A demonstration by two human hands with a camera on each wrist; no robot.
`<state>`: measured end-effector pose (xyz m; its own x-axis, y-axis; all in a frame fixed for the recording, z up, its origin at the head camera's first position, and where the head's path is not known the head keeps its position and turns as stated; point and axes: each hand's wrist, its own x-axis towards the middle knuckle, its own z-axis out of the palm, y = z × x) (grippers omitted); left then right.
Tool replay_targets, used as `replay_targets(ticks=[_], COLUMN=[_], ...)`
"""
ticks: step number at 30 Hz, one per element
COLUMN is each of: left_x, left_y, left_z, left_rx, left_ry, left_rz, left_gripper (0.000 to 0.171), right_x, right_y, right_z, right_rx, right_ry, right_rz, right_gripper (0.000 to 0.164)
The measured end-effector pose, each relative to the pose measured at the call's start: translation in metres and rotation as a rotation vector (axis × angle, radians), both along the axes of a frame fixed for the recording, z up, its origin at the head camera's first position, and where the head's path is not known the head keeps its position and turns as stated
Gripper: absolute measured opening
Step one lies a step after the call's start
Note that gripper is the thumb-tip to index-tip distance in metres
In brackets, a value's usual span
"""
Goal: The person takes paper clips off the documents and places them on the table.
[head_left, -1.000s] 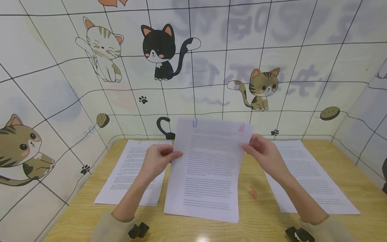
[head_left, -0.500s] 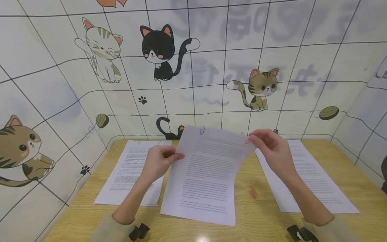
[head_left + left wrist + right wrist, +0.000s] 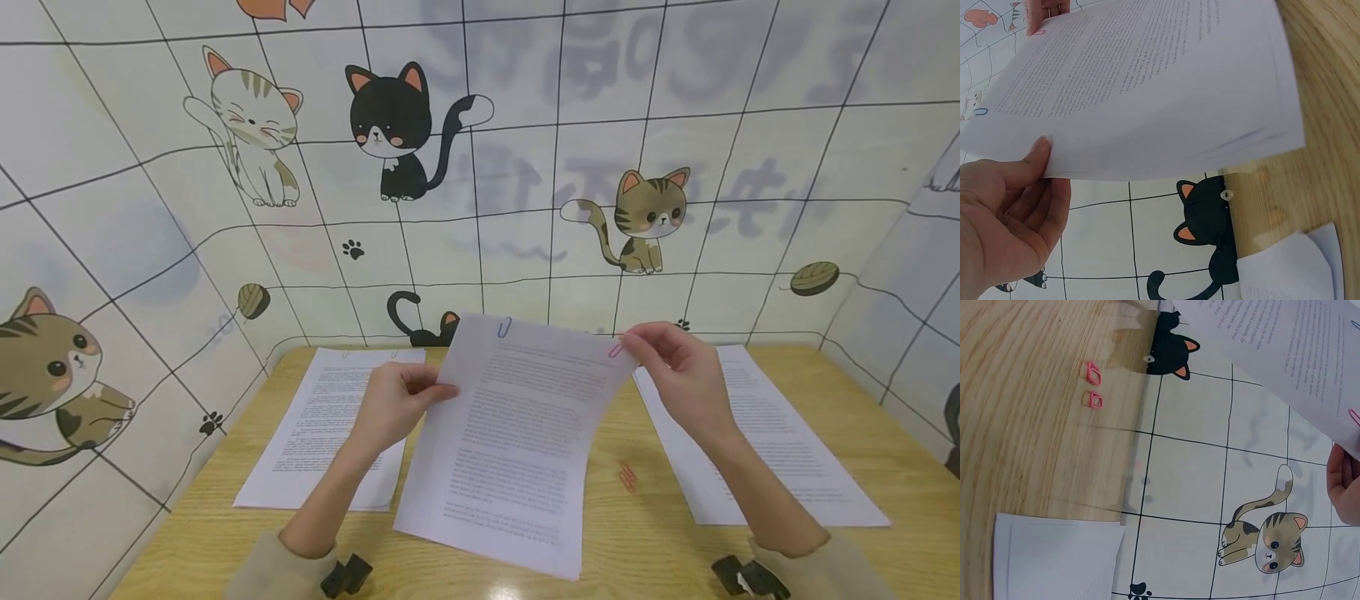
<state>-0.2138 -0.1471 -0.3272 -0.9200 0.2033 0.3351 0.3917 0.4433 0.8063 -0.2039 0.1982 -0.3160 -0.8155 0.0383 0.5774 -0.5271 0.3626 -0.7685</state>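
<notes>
One clipped printed document (image 3: 510,458) hangs between the fingers, apparently gripped twice for support: left hand (image 3: 397,408) pinching its edge, right hand (image 3: 686,375) its corner beside a pink paper clip (image 3: 616,350). Loose paper clips (image 3: 628,477) lie below the right fingers.

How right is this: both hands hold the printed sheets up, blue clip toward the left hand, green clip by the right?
One slip: the clip by the right hand is pink, not green; the head view shows it. The rest stands.
</notes>
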Motion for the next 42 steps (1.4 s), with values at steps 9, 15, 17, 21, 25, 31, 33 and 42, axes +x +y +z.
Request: replay_targets(ticks=[9,15,17,21,25,31,33,42], left_x=[-0.001,-0.001,-0.001,-0.002,-0.002,-0.004,-0.005,-0.009], left_y=[0.0,0.0,0.0,-0.003,-0.005,-0.009,-0.011,-0.014], left_z=[-0.005,-0.005,-0.005,-0.004,-0.002,-0.001,-0.001,-0.001], left_rx=[0.001,-0.004,-0.009,-0.006,0.01,0.024,0.025,0.042], left_ry=[0.007,0.0,0.0,-0.004,-0.035,-0.06,-0.065,-0.079], left_rz=[-0.007,0.002,0.008,0.037,0.062,0.074,0.079,0.082], left_gripper=[0.006,0.006,0.006,0.008,0.01,0.01,0.01,0.012], right_x=[-0.001,-0.002,-0.002,-0.004,-0.006,-0.007,-0.007,-0.008], right_y=[-0.001,-0.001,0.0,0.007,0.014,0.018,0.018,0.021], right_z=[-0.001,-0.002,-0.002,-0.003,-0.002,-0.001,-0.002,-0.004], right_rx=[0.007,0.01,0.005,-0.034,-0.068,-0.107,-0.114,-0.036], right_ry=[-0.013,0.001,0.01,0.038,0.057,0.065,0.045,-0.118], right_rz=[-0.053,-0.07,-0.078,-0.072,-0.048,-0.022,-0.002,0.099], right_gripper=[0.013,0.013,0.014,0.014,0.016,0.018,0.018,0.018])
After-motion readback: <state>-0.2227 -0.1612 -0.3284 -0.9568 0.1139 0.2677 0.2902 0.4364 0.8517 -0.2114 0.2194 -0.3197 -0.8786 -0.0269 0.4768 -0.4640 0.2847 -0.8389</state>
